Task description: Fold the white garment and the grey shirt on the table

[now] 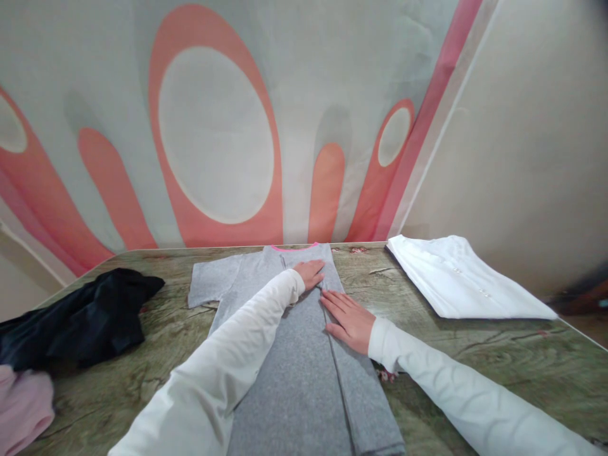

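A grey T-shirt [289,373] with a pink neckline lies spread on the table in front of me. Its right side is folded inward in a long strip, while the left sleeve still sticks out to the side. My left hand [311,273] rests on the shirt near the collar, fingers stretched out and pointing right. Just below it, my right hand [349,318] lies flat across the folded strip, its fingers extended toward the fold's edge. Neither hand grips the cloth. Long white sleeves cover both forearms, and the left one hides part of the shirt.
A folded white garment [470,282] with small buttons lies at the back right of the wood-patterned table [175,354]. To the left are a crumpled black garment [90,316] and a pink cloth [23,405]. Behind the table hangs a grey and coral patterned backdrop [216,136].
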The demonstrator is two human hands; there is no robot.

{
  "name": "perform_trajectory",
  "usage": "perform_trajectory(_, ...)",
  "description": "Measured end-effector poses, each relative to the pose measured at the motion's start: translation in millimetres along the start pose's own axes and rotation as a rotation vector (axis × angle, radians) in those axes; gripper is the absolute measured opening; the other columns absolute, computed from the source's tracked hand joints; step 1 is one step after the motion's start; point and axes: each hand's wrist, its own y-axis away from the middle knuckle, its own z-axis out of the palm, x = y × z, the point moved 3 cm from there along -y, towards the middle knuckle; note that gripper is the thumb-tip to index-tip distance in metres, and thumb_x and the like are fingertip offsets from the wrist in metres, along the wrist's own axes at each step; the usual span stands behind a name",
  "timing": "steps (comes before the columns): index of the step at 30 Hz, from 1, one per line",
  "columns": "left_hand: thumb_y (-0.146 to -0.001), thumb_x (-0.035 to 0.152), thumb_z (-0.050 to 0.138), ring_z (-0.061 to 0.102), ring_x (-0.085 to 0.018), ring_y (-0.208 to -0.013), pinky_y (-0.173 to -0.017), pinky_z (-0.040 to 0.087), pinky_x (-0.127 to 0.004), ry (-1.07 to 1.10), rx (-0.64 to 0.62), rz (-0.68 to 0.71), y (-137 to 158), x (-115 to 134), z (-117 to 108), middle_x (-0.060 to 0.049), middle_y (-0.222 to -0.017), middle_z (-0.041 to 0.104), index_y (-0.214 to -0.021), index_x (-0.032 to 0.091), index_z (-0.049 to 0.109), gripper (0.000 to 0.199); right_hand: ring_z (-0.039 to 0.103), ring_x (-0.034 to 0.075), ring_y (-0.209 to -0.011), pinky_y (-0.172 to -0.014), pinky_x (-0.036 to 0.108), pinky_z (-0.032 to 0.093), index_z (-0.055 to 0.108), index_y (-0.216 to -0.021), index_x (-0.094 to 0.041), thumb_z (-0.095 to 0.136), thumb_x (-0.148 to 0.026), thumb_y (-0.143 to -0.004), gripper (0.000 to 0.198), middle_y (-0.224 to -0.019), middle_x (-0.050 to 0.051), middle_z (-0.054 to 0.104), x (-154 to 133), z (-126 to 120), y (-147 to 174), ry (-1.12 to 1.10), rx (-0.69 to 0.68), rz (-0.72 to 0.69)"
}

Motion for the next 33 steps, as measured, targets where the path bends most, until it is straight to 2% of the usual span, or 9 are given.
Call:
perform_trajectory(4, -0.086, 0.051, 0.028, 0.021, -0.021, -0.127, -0.101, 0.019, -0.042, -0.045, 0.033, 0.04, 38, -2, 3, -0.004, -0.142, 0.022, -0.134, 0.023, 0.026, 0.055, 0.018, 0.024, -0.129, -0.104, 0.043, 0.018, 0.025, -0.135, -0.013, 0.027, -0.048, -0.087, 0.06, -0.141, 0.013, 0.023, 2, 7, 5, 0.041, -0.007, 0.008)
perform_trajectory(8, -0.085, 0.056, 0.025, 0.018, -0.024, -0.128, -0.099, 0.019, -0.046, -0.099, 0.077, -0.055, 69, -16, 7, -0.003, -0.142, 0.019, -0.135, 0.028, 0.023, 0.057, 0.018, 0.023, -0.129, -0.105, 0.041, 0.017, 0.024, -0.136, -0.014, 0.025, -0.05, -0.087, 0.061, -0.142, 0.011, 0.021, 8, 10, 5, 0.063, -0.021, 0.01)
perform_trajectory(12, -0.086, 0.054, 0.023, 0.02, -0.024, -0.127, -0.098, 0.02, -0.046, -0.141, 0.128, -0.12, 83, -31, 6, 0.0, -0.142, 0.019, -0.134, 0.033, 0.022, 0.052, 0.017, 0.022, -0.13, -0.105, 0.041, 0.016, 0.023, -0.136, -0.015, 0.024, -0.052, -0.086, 0.062, -0.143, 0.01, 0.019, 11, 12, 3, 0.064, -0.045, 0.006)
perform_trajectory(17, -0.087, 0.052, 0.022, 0.02, -0.023, -0.127, -0.099, 0.018, -0.045, -0.158, 0.159, -0.135, 71, -32, 4, 0.0, -0.143, 0.018, -0.134, 0.033, 0.022, 0.05, 0.017, 0.02, -0.13, -0.105, 0.04, 0.014, 0.021, -0.137, -0.016, 0.024, -0.05, -0.087, 0.06, -0.143, 0.007, 0.019, 28, 12, 1, 0.08, -0.039, 0.035)
perform_trajectory(23, -0.086, 0.054, 0.022, 0.015, -0.026, -0.128, -0.099, 0.017, -0.048, -0.13, 0.144, -0.149, 36, -24, 3, -0.001, -0.143, 0.018, -0.133, 0.031, 0.024, 0.052, 0.019, 0.02, -0.129, -0.105, 0.043, 0.013, 0.023, -0.136, -0.019, 0.022, -0.051, -0.086, 0.059, -0.142, 0.005, 0.022, 76, 8, 7, 0.138, -0.027, 0.2)
perform_trajectory(26, -0.087, 0.051, 0.024, 0.017, -0.026, -0.128, -0.098, 0.019, -0.049, -0.128, 0.126, -0.142, 30, -19, 0, -0.003, -0.143, 0.019, -0.133, 0.029, 0.025, 0.052, 0.021, 0.02, -0.129, -0.104, 0.044, 0.014, 0.026, -0.135, -0.02, 0.023, -0.05, -0.087, 0.057, -0.141, 0.005, 0.025, 93, 5, 19, 0.155, -0.012, 0.26)
perform_trajectory(30, -0.088, 0.033, 0.027, 0.018, -0.02, -0.128, -0.101, 0.019, -0.043, -0.132, 0.107, 0.02, 41, 0, -4, 0.0, -0.141, 0.023, -0.134, 0.028, 0.021, 0.047, 0.019, 0.021, -0.129, -0.103, 0.044, 0.018, 0.032, -0.133, -0.018, 0.024, -0.045, -0.088, 0.053, -0.14, 0.006, 0.028, 92, -1, 36, 0.133, 0.048, 0.263)
perform_trajectory(33, -0.088, 0.025, 0.024, 0.025, -0.015, -0.126, -0.1, 0.023, -0.038, -0.116, 0.043, 0.074, 55, 10, -6, 0.001, -0.139, 0.029, -0.131, 0.029, 0.029, 0.043, 0.02, 0.02, -0.129, -0.103, 0.043, 0.021, 0.032, -0.132, -0.016, 0.026, -0.042, -0.088, 0.052, -0.14, 0.008, 0.028, 76, -5, 38, 0.081, 0.073, 0.218)
